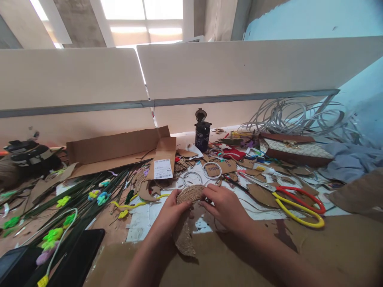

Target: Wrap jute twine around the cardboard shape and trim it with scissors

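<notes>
Worktop against pale partition boards (239, 71), littered with craft scraps; brown cardboard sheet (221, 269) along the near edge.

Item 1: cord-covered crescent (184, 239), curved, held above the worktop between both hands, lower tip hanging free.
Item 2: left hand (172, 209), closed on the crescent's bend, thumb on the near face.
Item 3: right hand (224, 203), thumb and fingers pinched together at the crescent's upper end.
Item 4: red-and-yellow-handled scissors (277, 195), right, apart from the hands.
Item 5: bare cardboard crescent (146, 192), left, near the left hand.

Handling note: apparently cord work; best kept snug and flat, each row against its neighbour, left thumb bracing the bend, pressure light enough not to crease it.

Obscured: crescent's far face; middle, partly behind the left hand; any loose cord end within the right pinch, not tellable. Black device (16, 261), lower left, cut off by the frame.
</notes>
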`<state>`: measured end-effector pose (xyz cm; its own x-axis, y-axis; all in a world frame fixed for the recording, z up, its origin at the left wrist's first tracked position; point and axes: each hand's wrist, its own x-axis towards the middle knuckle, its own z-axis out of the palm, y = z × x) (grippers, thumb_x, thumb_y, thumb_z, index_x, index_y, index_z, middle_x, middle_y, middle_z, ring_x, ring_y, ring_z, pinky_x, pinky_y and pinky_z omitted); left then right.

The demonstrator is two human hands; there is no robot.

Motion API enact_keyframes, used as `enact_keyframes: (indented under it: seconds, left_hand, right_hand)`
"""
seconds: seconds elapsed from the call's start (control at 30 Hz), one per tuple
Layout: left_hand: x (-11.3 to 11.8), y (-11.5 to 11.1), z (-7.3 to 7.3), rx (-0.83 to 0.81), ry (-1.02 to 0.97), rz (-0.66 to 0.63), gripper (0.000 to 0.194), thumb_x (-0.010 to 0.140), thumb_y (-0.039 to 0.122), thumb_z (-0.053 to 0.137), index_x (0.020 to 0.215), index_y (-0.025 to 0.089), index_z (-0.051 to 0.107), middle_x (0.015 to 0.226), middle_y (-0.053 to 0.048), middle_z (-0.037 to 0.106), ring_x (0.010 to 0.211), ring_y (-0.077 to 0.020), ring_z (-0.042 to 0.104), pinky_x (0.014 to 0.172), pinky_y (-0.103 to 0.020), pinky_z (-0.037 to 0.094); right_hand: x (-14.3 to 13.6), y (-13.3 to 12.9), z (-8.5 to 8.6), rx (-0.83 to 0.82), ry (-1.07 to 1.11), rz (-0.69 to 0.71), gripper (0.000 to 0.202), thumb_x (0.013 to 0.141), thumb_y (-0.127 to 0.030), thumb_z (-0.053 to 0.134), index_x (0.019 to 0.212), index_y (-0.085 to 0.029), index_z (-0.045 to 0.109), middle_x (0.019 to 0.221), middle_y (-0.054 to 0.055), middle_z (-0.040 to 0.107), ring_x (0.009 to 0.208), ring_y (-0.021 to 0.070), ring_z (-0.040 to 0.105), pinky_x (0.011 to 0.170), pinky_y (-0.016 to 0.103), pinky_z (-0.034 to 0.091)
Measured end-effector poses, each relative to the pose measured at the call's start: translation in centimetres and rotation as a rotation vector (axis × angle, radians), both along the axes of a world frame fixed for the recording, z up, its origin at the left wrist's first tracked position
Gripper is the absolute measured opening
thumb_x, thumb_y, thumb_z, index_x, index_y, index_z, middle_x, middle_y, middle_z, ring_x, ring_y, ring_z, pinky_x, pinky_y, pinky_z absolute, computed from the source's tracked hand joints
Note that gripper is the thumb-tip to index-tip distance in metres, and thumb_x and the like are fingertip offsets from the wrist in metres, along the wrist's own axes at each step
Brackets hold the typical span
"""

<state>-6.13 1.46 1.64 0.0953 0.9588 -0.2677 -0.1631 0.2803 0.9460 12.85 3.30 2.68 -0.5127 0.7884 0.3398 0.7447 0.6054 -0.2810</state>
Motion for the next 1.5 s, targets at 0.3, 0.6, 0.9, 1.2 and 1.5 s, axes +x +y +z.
enact_keyframes:
  seconds: [0.3,0.6,0.9,1.2,1.5]
  left_hand:
    - [0.0,0.0,-1.0,0.003,-0.083,-0.031,0.041,0.072,0.025,0.077,0.107,0.021,0.057,0.08,-0.001,0.07,0.055,-0.014,0.062,0.054,-0.024,0.049]
    - [0.2,0.1,-1.3,-0.008,-0.1,-0.026,0.042,0.069,0.024,0.076,0.106,0.02,0.056,0.077,-0.002,0.071,0.054,-0.0146,0.063,0.054,-0.025,0.048]
    - [0.7,0.1,-0.3,0.039,-0.006,0.026,0.043,0.062,0.021,0.075,0.099,0.018,0.055,0.071,0.002,0.068,0.05,-0.0119,0.059,0.05,-0.023,0.046]
    - [0.5,-0.1,-0.3,-0.006,-0.049,0.018,0.044,0.062,0.02,0.073,0.102,0.018,0.054,0.071,0.0,0.069,0.048,-0.0135,0.059,0.049,-0.024,0.047]
    - [0.0,0.2,-0.7,-0.027,-0.068,-0.046,0.045,0.059,0.017,0.072,0.101,0.018,0.056,0.071,0.0,0.068,0.049,-0.0132,0.058,0.049,-0.025,0.048]
  right_hand:
    - [-0.1,0.0,-0.3,-0.005,0.077,-0.027,0.009,0.091,-0.014,0.063,0.084,-0.02,0.06,0.086,0.003,0.065,0.08,0.02,0.061,0.07,0.028,0.041]
    - [-0.4,-0.3,0.1,-0.045,0.077,-0.069,0.008,0.089,-0.013,0.064,0.084,-0.018,0.062,0.088,0.005,0.064,0.082,0.0222,0.061,0.072,0.031,0.041]
    - [-0.5,-0.4,0.1,-0.056,0.127,-0.047,0.009,0.088,-0.012,0.062,0.082,-0.018,0.063,0.086,0.003,0.061,0.079,0.0197,0.059,0.07,0.029,0.038]
    - [0.0,0.2,0.2,-0.071,0.209,-0.127,0.012,0.084,-0.016,0.072,0.079,-0.019,0.061,0.085,0.002,0.06,0.081,0.021,0.058,0.073,0.031,0.038]
    - [0.5,1.0,0.6,-0.388,0.453,0.011,0.027,0.082,-0.017,0.07,0.107,-0.021,0.061,0.103,0.004,0.068,0.096,0.0228,0.062,0.083,0.033,0.045]
